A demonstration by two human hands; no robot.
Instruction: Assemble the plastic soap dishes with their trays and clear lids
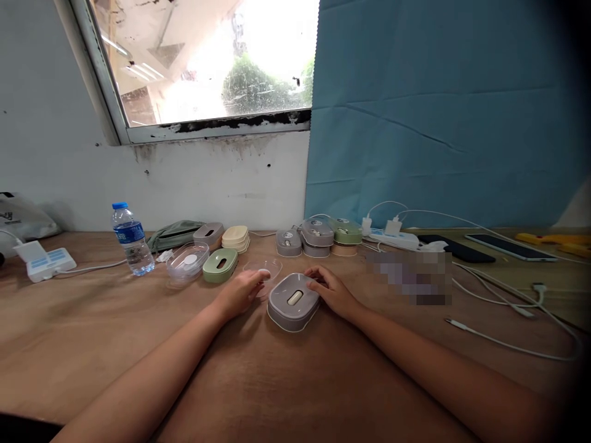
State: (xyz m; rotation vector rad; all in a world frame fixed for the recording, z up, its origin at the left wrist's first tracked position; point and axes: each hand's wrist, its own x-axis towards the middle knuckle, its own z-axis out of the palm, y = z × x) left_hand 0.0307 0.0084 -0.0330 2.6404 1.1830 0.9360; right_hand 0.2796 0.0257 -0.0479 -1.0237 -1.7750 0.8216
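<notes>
In my head view, the glossy mauve-grey plastic box [281,312] sits between my hands with an oblong cream piece [295,298] in its slot, seemingly assembled, while a shallow clear plastic piece [274,268] lies apart behind it. My right hand [339,296] half-curls against the box and my left [241,290] bends beside the clear piece; I cannot tell whether either grips. Beyond, stacked mauve-grey and green lidded boxes [317,231] look finished, contents hidden.

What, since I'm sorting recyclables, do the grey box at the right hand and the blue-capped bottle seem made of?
Grey box: probably hard plastic, smooth with some gloss, judging by highlights on its top. Blue-capped bottle: likely clear, shiny plastic; its unlabelled parts are see-through.
</notes>
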